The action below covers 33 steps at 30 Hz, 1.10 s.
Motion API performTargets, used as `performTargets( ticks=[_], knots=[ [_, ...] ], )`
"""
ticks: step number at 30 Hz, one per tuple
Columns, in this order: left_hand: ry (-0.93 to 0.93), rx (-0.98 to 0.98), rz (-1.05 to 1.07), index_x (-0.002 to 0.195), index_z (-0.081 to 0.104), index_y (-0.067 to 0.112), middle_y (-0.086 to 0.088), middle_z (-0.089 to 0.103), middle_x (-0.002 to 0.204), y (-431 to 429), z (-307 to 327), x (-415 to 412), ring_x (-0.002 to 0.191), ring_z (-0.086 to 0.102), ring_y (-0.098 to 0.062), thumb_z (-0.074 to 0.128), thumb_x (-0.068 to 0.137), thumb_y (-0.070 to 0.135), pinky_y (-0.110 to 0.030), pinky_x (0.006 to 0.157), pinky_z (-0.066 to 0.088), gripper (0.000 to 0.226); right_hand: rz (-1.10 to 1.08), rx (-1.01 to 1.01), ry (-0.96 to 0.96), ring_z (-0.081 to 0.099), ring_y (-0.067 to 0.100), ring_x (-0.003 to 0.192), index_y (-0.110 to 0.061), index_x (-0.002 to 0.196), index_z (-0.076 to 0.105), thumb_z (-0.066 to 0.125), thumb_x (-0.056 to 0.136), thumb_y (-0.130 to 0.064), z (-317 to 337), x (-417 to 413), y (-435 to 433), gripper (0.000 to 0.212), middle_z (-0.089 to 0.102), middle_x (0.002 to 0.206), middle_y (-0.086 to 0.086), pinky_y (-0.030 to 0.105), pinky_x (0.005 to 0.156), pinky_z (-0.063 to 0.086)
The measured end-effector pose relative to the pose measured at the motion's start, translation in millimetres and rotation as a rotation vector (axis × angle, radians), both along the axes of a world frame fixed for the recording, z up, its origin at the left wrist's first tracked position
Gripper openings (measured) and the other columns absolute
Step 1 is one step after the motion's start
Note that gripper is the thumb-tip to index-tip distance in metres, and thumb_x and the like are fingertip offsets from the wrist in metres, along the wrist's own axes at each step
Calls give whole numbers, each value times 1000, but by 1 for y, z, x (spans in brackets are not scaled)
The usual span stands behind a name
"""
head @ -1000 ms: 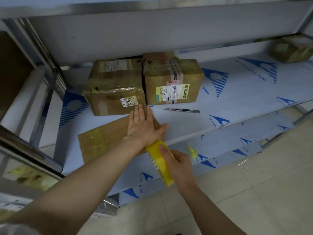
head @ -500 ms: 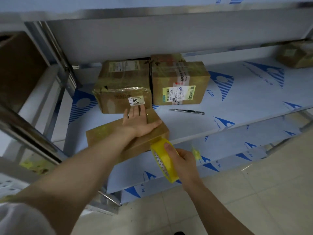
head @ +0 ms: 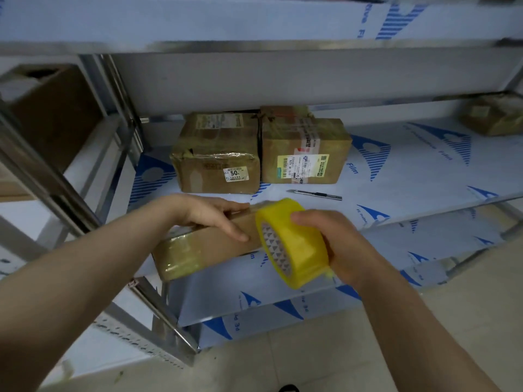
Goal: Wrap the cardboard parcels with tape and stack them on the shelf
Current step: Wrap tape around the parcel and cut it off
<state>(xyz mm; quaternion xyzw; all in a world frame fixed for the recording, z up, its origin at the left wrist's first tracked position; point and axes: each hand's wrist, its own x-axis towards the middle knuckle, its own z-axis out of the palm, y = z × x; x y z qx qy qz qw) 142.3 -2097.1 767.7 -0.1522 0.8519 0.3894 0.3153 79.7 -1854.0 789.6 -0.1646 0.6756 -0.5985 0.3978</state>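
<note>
While the flat cardboard parcel (head: 206, 244) lies at the front edge of the shelf (head: 410, 176), seeming to overhang it, my left hand (head: 215, 219) rests flat on top, fingers straight. My right hand (head: 339, 244) grips the yellow tape roll (head: 291, 241) just beside the parcel's right end. Two taped parcels (head: 218, 157) and a utility knife (head: 314, 194) sit behind. I judge a hard pull on the tape could drag the parcel off the edge, since it is pressed, not gripped.

We take this for a parcel storeroom: just beyond the right hand (head: 348, 244) gripping the yellow tape roll (head: 297, 244) stand brown taped cardboard boxes (head: 215, 154) with printed shipping labels, on steel racking (head: 424, 171) covered in blue-printed film. Pale floor tiles (head: 311, 357) lie below the grip.
</note>
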Motion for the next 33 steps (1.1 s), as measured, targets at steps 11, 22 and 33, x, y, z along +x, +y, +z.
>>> performTargets(
  ticks=[11,22,33],
  knots=[
    [428,-452,47,139,39,24,3,54,134,25,0,-14,118,53,-21,79,63,58,-37,100,44,93,-120,-38,94,59,29,114,-13,136,47,63,69,-72,52,-34,-97,91,59,130,10,47,98,48],
    [552,-684,127,126,48,31,2,64,113,19,-17,-22,103,60,-22,64,61,77,-28,67,35,81,-179,-201,123,66,17,48,-8,76,65,74,80,-32,52,-13,-75,26,68,55,5,28,46,54],
    [539,-685,115,123,49,33,6,63,110,16,-19,-23,100,59,-20,62,60,78,-28,65,34,79,-212,-103,115,64,3,46,-22,63,69,65,81,-49,30,20,-5,32,66,51,-11,20,40,48]
  ],
)
